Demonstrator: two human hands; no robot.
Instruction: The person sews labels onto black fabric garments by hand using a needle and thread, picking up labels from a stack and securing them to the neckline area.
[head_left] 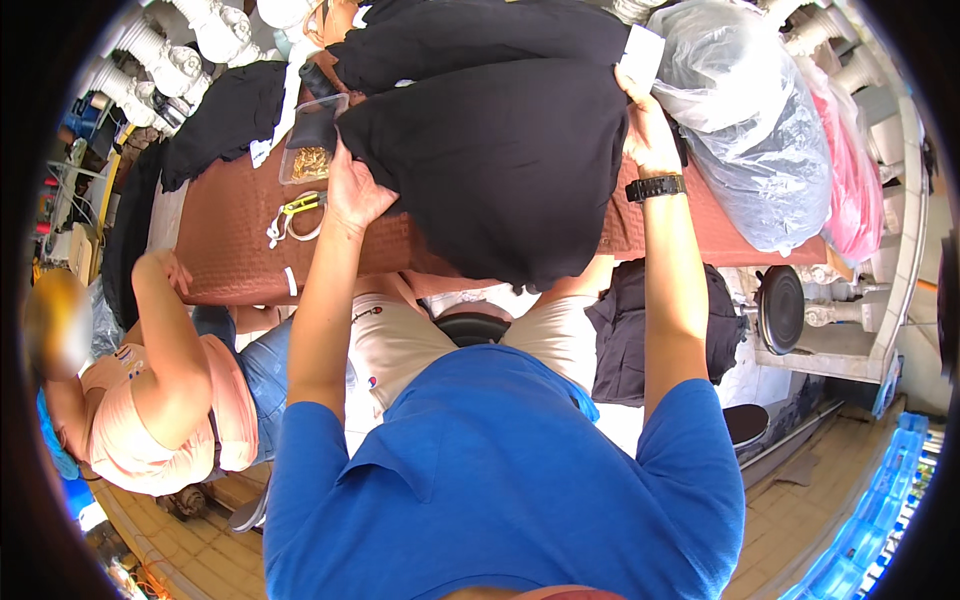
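Note:
A black garment [500, 160] is spread between my two hands over the table, its lower edge drooping past the near edge toward my lap. My left hand [357, 192] grips its left edge, most of the fingers hidden behind the cloth. My right hand [650, 130] holds the right edge higher up, with a white card [642, 57] at its fingertips. Beside my left wrist lie thread snips with yellow-green and white handles [297, 216]. Just beyond them, a clear plastic box [290, 168] holds many small gold-coloured pieces and something dark.
More black cloth [480, 40] lies behind on the brown-covered table [235, 235]. Stuffed clear plastic bags [745, 130] crowd the right side. A folded black pile [655, 345] sits below my right forearm. Close on my left sits a co-worker in a peach top [165, 410].

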